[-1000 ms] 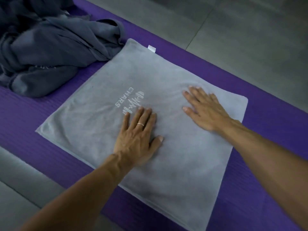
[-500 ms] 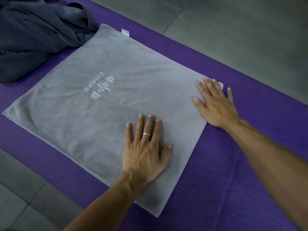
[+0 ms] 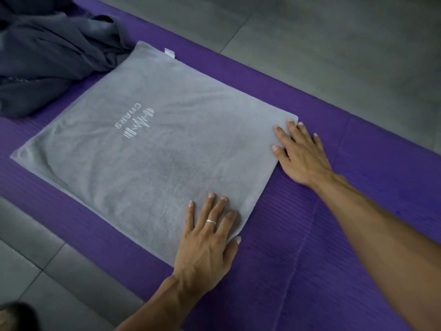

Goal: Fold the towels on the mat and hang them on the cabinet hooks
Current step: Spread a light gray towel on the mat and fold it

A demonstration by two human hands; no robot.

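A light grey towel with a white logo lies flat and spread out on the purple mat. My left hand, wearing a ring, rests palm down on the towel's near right corner, fingers apart. My right hand lies flat at the towel's far right corner, fingertips on the cloth and palm on the mat. Neither hand grips anything. No cabinet hooks are in view.
A crumpled pile of dark grey towels sits on the mat at the upper left, touching the flat towel's far corner. Grey floor tiles surround the mat on the far and near sides.
Both hands have slid to the right across the towel, from its middle to its right edge and corners, smoothing it flat.
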